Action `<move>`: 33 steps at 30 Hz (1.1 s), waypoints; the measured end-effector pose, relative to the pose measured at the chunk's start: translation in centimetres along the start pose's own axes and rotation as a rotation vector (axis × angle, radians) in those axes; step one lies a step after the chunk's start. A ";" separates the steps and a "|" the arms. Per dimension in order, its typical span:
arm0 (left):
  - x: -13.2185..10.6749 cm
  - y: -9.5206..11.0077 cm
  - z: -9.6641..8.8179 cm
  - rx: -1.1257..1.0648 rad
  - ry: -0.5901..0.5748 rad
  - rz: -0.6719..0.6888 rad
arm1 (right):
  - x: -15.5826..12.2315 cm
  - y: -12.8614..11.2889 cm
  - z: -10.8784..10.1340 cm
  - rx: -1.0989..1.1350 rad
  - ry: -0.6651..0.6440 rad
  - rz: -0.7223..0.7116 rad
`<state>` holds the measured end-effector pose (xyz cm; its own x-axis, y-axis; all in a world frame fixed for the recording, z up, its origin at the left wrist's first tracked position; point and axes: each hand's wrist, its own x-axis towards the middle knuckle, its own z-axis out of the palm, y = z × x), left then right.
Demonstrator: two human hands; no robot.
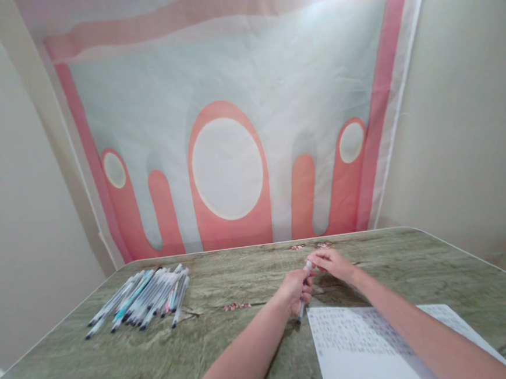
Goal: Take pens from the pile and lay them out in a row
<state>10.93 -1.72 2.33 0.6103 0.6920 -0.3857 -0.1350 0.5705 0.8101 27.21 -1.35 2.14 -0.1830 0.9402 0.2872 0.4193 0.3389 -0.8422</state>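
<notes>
In the middle of the table, my left hand (296,289) is wrapped round a pen (301,313) with a clear barrel and a dark end pointing down toward me. The pen's whitish upper end shows above the left fist. There, the thumb and fingers of my right hand (332,263) pinch that upper end. Whether a cap sits on it is too small to tell. Below my right forearm lies a white sheet of paper (359,368) with rows of handwriting on its upper part.
A pile of pens (150,297), mostly clear with dark ends and a few coloured, lies on the left of the wood-patterned table (230,343). Behind the table hangs a cloth (234,56) with pink and orange shapes. Plain walls stand on both sides.
</notes>
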 end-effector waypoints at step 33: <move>-0.3 -0.7 0.3 0.088 0.041 0.005 | 0.5 0.4 -0.4 0.170 0.007 0.198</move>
<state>11.11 -2.49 2.01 0.5768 0.7136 -0.3976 -0.0679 0.5269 0.8472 27.67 -0.75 2.15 -0.1056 0.9881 0.1118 0.2903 0.1381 -0.9469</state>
